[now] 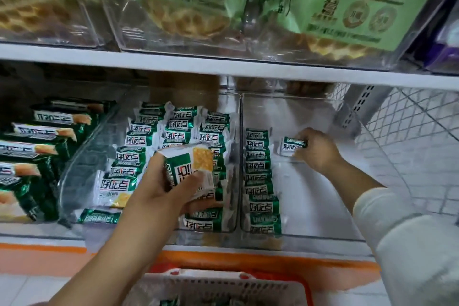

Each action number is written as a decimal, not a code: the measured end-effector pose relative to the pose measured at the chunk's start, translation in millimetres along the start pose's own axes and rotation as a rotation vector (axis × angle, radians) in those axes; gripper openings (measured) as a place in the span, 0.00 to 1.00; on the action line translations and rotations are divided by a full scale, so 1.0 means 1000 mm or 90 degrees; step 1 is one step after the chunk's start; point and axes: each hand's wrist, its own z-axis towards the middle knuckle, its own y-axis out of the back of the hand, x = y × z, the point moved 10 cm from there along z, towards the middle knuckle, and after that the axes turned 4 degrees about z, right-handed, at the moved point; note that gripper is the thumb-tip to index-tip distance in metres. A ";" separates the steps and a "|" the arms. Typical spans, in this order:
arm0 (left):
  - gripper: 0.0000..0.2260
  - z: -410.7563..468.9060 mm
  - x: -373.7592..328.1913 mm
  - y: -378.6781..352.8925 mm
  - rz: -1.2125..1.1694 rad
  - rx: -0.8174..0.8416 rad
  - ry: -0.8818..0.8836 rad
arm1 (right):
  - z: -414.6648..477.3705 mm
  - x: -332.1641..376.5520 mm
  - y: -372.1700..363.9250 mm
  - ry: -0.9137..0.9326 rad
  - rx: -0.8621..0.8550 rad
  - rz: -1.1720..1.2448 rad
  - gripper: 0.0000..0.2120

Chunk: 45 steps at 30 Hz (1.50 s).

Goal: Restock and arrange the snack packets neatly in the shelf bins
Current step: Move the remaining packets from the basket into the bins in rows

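My left hand (162,185) grips a stack of green-and-white snack packets (192,169) above the middle clear bin (231,230), which is packed with the same packets. My right hand (316,150) is inside the right clear bin (323,236), closed on one small packet (290,147) standing near the bin's back. A single row of upright packets (259,179) lines that bin's left wall; the rest of its floor is bare.
Darker green packets (37,146) fill the left bin. The upper shelf (223,67) carries clear bins of light green biscuit bags (352,0). A white basket (218,288) with more packets sits below. Wire mesh (409,117) closes the right side.
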 end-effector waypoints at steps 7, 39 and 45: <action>0.21 0.011 0.008 0.011 0.002 -0.024 -0.001 | 0.017 0.013 -0.015 0.014 -0.078 0.072 0.21; 0.20 -0.039 -0.028 -0.033 0.309 0.083 -0.204 | -0.211 0.120 0.022 0.005 0.111 0.530 0.07; 0.32 -0.019 -0.011 -0.054 0.627 0.063 -0.294 | -0.097 0.011 0.058 -0.100 -0.155 0.363 0.05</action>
